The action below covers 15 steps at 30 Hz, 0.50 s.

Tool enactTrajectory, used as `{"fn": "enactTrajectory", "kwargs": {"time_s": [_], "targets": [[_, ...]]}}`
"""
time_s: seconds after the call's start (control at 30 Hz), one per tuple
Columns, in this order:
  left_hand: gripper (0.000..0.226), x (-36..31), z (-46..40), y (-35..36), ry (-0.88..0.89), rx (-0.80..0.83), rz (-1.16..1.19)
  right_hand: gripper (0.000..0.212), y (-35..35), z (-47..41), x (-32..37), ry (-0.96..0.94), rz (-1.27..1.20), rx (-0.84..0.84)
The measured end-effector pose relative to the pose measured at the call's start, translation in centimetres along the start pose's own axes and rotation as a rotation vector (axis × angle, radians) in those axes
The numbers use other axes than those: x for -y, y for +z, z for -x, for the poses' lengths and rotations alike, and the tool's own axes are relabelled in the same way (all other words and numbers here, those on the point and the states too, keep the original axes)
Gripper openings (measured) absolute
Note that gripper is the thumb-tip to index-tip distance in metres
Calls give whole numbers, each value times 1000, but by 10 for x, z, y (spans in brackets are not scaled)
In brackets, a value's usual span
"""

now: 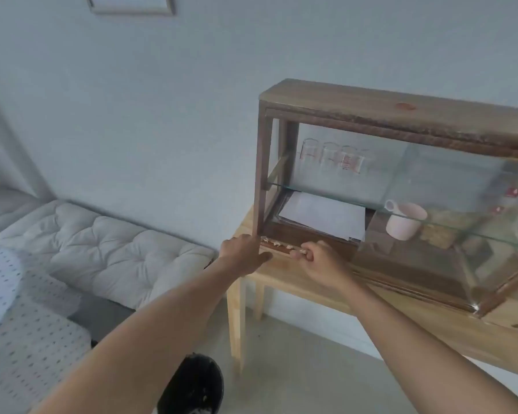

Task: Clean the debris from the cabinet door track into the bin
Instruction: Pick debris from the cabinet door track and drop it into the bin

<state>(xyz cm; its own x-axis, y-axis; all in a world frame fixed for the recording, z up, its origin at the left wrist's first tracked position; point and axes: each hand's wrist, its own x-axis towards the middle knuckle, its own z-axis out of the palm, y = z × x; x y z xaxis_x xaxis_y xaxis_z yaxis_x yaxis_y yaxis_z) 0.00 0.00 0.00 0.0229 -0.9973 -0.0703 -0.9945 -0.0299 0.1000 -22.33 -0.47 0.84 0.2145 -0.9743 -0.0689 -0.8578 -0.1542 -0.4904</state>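
A wooden cabinet (371, 106) with glass doors stands on a light wooden table (305, 282). Pale debris (274, 242) lies in the door track at the cabinet's lower left front. My left hand (243, 253) rests against the lower left corner post, fingers apart, thumb pointing right along the track's front edge. My right hand (317, 258) sits at the track just right of the debris, its fingertips pinched on a small pale bit. A black bin (192, 386) stands on the floor below, beside the table leg.
Inside the cabinet are a sheet of white paper (323, 215), a pink mug (405, 219) and three glasses (332, 153) on a glass shelf. A quilted cushion (102, 249) lies to the left by the wall, and a dotted cloth (21, 339) at the lower left.
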Motion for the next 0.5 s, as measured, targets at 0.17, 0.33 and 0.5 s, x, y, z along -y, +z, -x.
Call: {"fn": "enactTrajectory", "kwargs": {"time_s": [0.17, 0.33, 0.5], "targets": [[51, -1, -16, 15, -44, -56, 26, 53, 8, -21, 9, -29, 30, -8], [44, -4, -27, 26, -98, -132, 77, 43, 14, -39, 15, -84, 67, 20], [44, -10, -36, 29, -182, -142, 139, 32, 21, -53, 16, -132, 121, 28]]}}
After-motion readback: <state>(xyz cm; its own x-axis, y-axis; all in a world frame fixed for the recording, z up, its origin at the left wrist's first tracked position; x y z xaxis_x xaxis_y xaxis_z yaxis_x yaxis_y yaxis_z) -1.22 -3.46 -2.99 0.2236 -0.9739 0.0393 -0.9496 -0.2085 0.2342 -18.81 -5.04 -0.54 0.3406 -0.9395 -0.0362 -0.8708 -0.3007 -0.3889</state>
